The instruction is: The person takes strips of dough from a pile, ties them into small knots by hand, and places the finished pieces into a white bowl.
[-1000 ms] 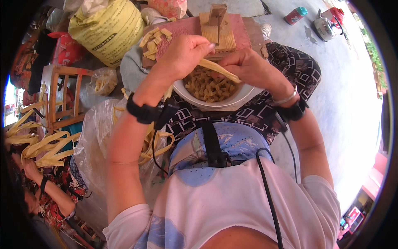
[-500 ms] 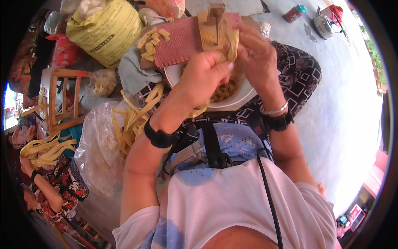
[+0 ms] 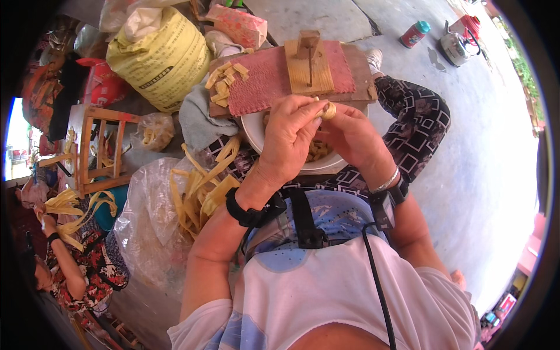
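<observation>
Both of my hands meet over a wide pale basin [image 3: 252, 133] of small yellowish pieces [image 3: 320, 151]. A yellow strip, folded into a small bundle [image 3: 329, 111], is pinched between my left hand [image 3: 291, 134] and my right hand [image 3: 360, 137]; the fingertips partly hide it. Behind them, a board [image 3: 366, 84] carries a pink textured mat [image 3: 259, 87], a wooden block with an upright post and metal rod [image 3: 321, 76], and several cut yellow pieces [image 3: 224, 87]. Long yellow strips [image 3: 189, 198] lie on clear plastic [image 3: 143, 221] to my left.
A yellow sack [image 3: 157, 64], a grey cloth [image 3: 198, 114], a bag of pieces [image 3: 153, 134] and a wooden chair [image 3: 87, 151] crowd the left. A co-worker [image 3: 76, 268] holds strips at lower left. A kettle [image 3: 455, 51] and a teal-lidded bottle [image 3: 413, 35] stand on the floor at right.
The strip that was stretched out, then looped up, is now a compact bundle at my fingertips. My hands have lowered since half a second ago, and the view has shifted slightly.
</observation>
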Action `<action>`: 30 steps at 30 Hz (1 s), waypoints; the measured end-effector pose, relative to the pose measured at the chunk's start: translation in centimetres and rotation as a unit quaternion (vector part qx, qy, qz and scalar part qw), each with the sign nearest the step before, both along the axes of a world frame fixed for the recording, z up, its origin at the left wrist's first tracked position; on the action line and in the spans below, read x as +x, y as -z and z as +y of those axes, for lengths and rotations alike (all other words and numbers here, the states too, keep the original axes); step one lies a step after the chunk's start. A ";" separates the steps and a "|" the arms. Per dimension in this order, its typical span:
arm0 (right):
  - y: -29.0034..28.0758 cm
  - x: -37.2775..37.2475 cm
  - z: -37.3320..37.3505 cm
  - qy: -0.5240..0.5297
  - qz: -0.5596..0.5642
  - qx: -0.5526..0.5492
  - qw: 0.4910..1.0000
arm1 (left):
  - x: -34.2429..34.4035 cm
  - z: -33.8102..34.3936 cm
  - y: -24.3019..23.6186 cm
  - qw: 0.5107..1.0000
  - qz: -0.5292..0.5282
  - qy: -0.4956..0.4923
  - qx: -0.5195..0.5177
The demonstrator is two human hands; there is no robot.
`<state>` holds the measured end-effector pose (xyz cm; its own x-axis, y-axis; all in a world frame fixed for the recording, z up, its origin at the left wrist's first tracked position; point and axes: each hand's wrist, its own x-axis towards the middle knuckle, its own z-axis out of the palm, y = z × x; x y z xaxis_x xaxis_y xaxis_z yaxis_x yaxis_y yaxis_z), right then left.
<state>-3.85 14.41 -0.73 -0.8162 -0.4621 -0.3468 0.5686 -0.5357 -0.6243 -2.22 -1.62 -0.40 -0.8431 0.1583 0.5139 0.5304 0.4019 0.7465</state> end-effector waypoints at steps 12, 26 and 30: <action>2.2 0.3 0.3 0.144 0.364 0.376 0.840 | -0.3 1.8 -1.4 0.948 -0.278 0.038 0.151; -1.3 -1.6 3.0 0.158 0.347 0.346 0.857 | 0.3 -3.0 -0.6 0.988 -0.103 0.003 -0.118; -3.4 0.3 2.6 0.075 0.415 0.513 0.748 | -0.2 -2.2 -1.7 0.954 0.070 -0.075 -0.282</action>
